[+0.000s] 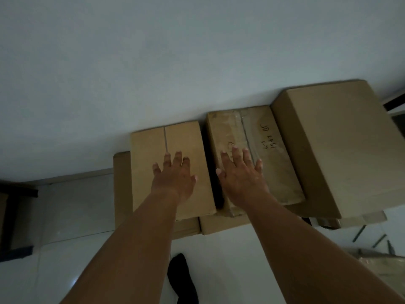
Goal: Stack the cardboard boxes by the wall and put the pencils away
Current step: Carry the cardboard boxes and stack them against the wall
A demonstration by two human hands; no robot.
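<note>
Several brown cardboard boxes stand in a row against the white wall (153,73). My left hand (175,176) lies flat, fingers spread, on top of a plain box (153,150) that rests on a wider box (121,183). My right hand (241,174) lies flat on a taped box with handwriting (269,154), which sits on another box (221,224). A larger box (339,139) stands to the right. A few dark pencils (359,232) lie on the floor at the right.
White tiled floor (72,216) spreads to the left and toward me. A dark piece of furniture (13,216) stands at the left edge. A black sock-clad foot (182,279) shows at the bottom. Another cardboard piece (377,266) lies at lower right.
</note>
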